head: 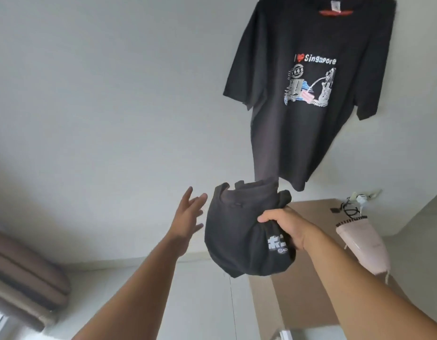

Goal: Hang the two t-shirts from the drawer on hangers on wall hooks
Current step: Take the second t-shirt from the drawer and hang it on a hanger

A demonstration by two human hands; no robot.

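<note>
Head view | right hand (286, 229) grips bunched dark t-shirt (239, 236) | left hand (188, 217) fingers spread, holding nothing

matt cloth t-shirts (298, 133), matt wall (114, 94)

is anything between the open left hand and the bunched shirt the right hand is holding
Nothing visible is in the way. The left hand is open beside the bunched dark t-shirt, with only bare wall showing in the gap between them. The right hand grips the shirt from the other side. The hung t-shirt is above.
</note>
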